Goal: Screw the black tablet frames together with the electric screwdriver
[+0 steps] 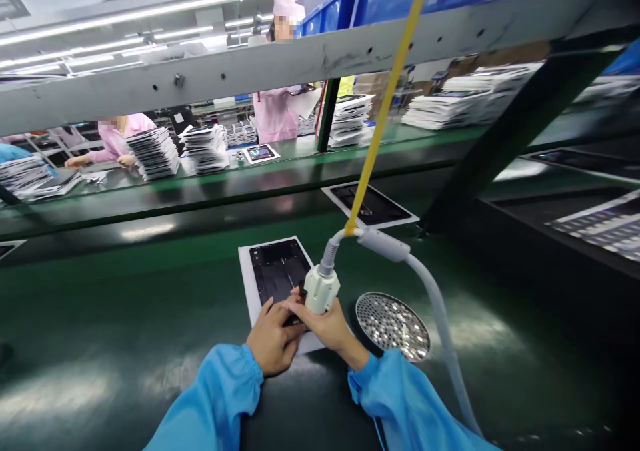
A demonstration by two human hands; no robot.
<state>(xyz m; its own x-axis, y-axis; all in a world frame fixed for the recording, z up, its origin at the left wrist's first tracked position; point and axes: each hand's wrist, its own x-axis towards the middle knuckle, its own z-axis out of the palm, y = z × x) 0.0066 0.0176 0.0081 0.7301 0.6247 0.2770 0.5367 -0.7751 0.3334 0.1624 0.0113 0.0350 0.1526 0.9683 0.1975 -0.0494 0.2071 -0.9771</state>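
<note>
A white tray holding a black panel lies on the green belt in front of me. My right hand is closed around a white electric screwdriver, its tip down at the panel's near edge. A grey hose and a yellow cord run up from the tool. My left hand rests on the tray's near end beside the tool tip, fingers curled and pressing on the panel. Both my sleeves are blue.
A round perforated metal dish sits right of my hands. Another tray with a panel lies farther up the belt. Stacks of trays stand on the far bench, where two people in pink coats work. A grey beam crosses overhead.
</note>
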